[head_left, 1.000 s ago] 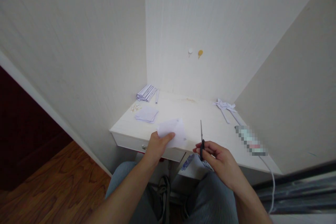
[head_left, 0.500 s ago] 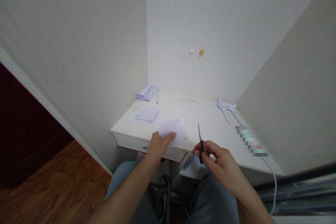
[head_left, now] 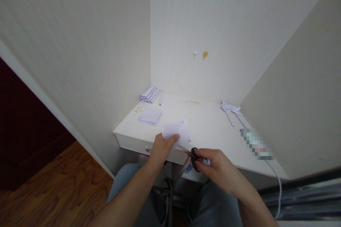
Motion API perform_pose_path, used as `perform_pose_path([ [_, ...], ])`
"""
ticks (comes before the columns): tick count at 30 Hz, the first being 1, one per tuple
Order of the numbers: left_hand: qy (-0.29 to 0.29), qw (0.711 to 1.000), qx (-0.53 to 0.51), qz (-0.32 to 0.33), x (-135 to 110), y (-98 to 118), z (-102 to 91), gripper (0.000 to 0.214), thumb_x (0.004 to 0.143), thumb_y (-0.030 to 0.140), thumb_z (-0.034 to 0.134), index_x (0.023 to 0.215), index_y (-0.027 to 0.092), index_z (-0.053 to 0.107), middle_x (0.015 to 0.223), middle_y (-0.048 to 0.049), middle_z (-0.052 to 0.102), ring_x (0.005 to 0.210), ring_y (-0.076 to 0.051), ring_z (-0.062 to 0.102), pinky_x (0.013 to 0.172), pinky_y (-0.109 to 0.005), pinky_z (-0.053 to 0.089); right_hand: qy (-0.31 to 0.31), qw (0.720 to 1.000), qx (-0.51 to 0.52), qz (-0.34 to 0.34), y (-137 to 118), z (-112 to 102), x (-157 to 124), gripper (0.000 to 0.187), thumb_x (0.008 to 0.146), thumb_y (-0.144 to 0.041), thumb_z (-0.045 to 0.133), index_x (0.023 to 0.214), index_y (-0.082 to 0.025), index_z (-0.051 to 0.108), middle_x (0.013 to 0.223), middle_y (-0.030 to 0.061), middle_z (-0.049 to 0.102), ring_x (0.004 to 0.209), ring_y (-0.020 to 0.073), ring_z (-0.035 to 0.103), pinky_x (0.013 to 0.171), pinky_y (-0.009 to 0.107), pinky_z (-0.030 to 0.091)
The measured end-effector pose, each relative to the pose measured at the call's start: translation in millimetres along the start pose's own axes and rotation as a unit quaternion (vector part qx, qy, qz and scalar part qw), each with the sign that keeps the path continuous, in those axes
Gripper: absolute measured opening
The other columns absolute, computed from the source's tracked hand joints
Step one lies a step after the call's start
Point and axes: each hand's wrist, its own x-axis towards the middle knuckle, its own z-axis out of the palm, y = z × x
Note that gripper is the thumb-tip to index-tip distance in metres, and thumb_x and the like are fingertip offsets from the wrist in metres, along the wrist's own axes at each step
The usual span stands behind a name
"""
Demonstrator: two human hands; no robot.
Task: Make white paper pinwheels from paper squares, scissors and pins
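My left hand pinches a piece of white paper at its near edge, thumb on top, above the front of the desk. Black-handled scissors are in my right hand, with fingers in the handle loops. Their blades point left and reach the paper's lower right edge; whether they bite into it I cannot tell. Left of the held sheet lies a small stack of white paper squares. Behind the stack is a pile of rolled paper sticks, with one stick apart.
Two paper pinwheel-like pieces on sticks lie at the desk's right rear. Nearer is a pixelated device with a white cable. Small pale bits lie at the left. Walls enclose the white desk; a drawer handle faces me.
The scissors have turned from pointing upward to pointing left, and their blades have come to the paper's lower edge. My left hand and the paper have barely moved.
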Motion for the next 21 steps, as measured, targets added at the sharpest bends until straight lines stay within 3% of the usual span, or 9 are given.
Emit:
perform_pose_path([
  [10,-0.038,0.998,-0.036,0.018,-9,8,13.6,0.033,0.068,0.032,0.080,0.093,0.010,0.077,0.092,-0.0105,0.080,0.081,-0.024,0.072,0.078,-0.034,0.055,-0.018,0.999,-0.028,0.016,5,29,12,0.008,0.088,-0.019,0.055,0.083,-0.020,0.062,0.077,0.0008,0.066,0.068,0.0156,0.054,0.061,0.026,0.034],
  [16,-0.037,0.998,-0.036,0.019,-7,9,14.2,0.034,0.067,0.034,0.082,0.092,0.011,0.077,0.088,-0.0098,0.079,0.078,-0.024,0.072,0.074,-0.034,0.055,-0.017,0.998,0.038,0.051,15,31,23,0.014,0.081,-0.021,0.058,0.071,-0.018,0.067,0.064,-0.0031,0.058,0.061,0.0134,0.046,0.057,0.025,0.031],
  [21,0.006,0.999,-0.004,0.038,7,12,21.5,0.026,0.069,0.026,0.079,0.091,0.011,0.077,0.093,-0.0109,0.080,0.084,-0.025,0.073,0.077,-0.034,0.057,-0.003,0.999,0.002,0.037,11,26,31,0.011,0.079,-0.018,0.059,0.072,-0.018,0.067,0.066,-0.0015,0.063,0.061,0.0139,0.048,0.056,0.024,0.032],
])
